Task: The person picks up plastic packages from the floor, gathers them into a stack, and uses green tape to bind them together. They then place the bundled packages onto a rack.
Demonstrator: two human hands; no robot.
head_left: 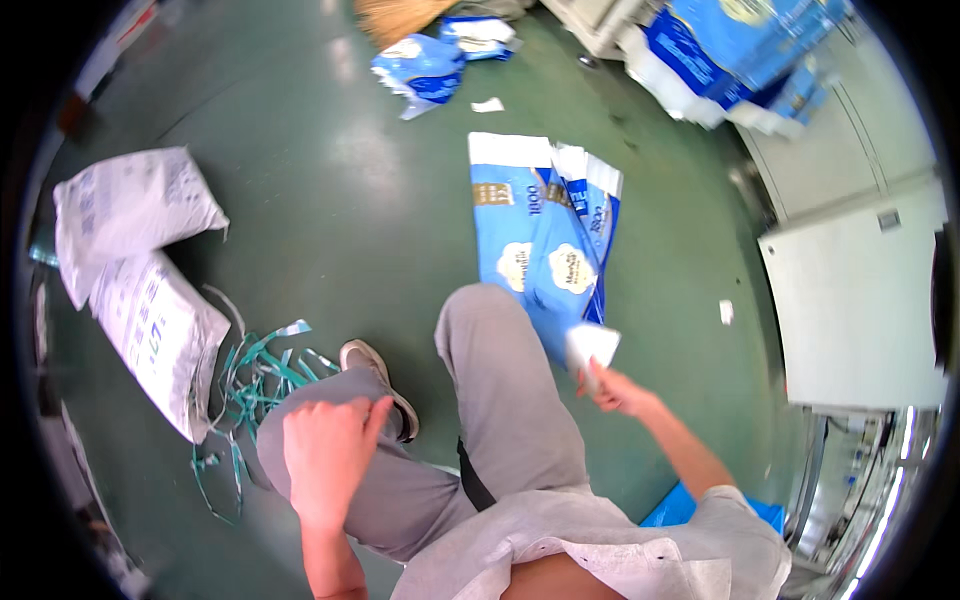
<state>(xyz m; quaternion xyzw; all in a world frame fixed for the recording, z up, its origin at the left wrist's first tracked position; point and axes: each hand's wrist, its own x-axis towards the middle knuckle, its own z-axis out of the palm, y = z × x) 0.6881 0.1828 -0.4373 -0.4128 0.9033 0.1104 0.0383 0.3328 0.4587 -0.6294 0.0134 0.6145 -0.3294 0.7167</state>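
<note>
My right hand (pixel 617 388) pinches a small, flat white piece (pixel 590 345) that looks like card or paper, slightly blurred. It is held over the near end of several flat blue plastic packaging bags (pixel 535 240), which lie overlapping on the floor with their white ends pointing away from me. Part of the lowest bag is hidden behind the white piece and my knee. My left hand (pixel 328 455) rests on my left knee, fingers curled under and thumb sticking out, with nothing seen in it.
Two filled white sacks (pixel 155 330) lie at left beside tangled green strapping (pixel 265 380). More blue packages (pixel 425 70) sit far ahead near a broom (pixel 400 18). Blue packs (pixel 720 55) are stacked at upper right. A white cabinet (pixel 855 310) stands at right; paper scraps dot the green floor.
</note>
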